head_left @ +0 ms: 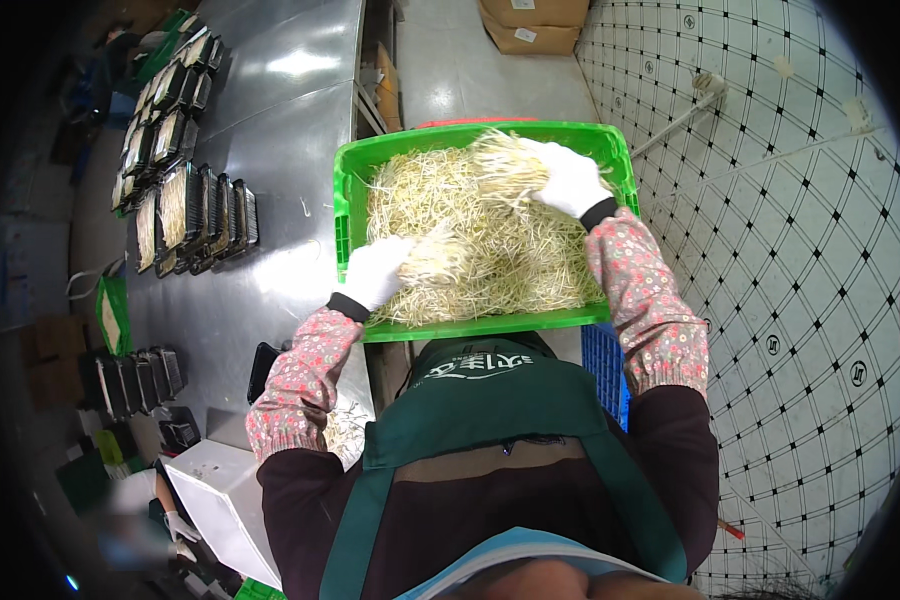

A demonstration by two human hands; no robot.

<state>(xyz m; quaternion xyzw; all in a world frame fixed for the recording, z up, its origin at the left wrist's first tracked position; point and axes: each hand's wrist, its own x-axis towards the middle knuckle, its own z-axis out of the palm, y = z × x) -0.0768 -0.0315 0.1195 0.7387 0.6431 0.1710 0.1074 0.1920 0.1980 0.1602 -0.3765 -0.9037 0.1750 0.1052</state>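
Where the bean sprouts (515, 255) lie: loose and tangled inside the green plastic crate (490, 327), whose high walls seem to keep the heap from spilling.
Left hand (375, 272): white-gloved, low at the crate's left side, grasping 1 bunch of sprouts (435, 262); the fingertips are partly buried, so how firmly they close cannot be told.
Right hand (570, 182): also gloved, at the far right, clasping 1 thicker bunch, strands pointing left, probably held at 1 end so they stay aligned.
Crate position: right before the green apron (490, 390), likely so that 2 arms reach it without stretching.
Floral sleeves (645, 290): covering 2 forearms, with dark cuffs at the gloves, presumably to keep the clothing clean.
Steel table (290, 120): left of the crate, carrying plastic trays (185, 215) stood on edge in rows, perhaps to save room.
Blue plastic crate (602, 365): below the green crate's near right corner; whether it bears weight is hidden.
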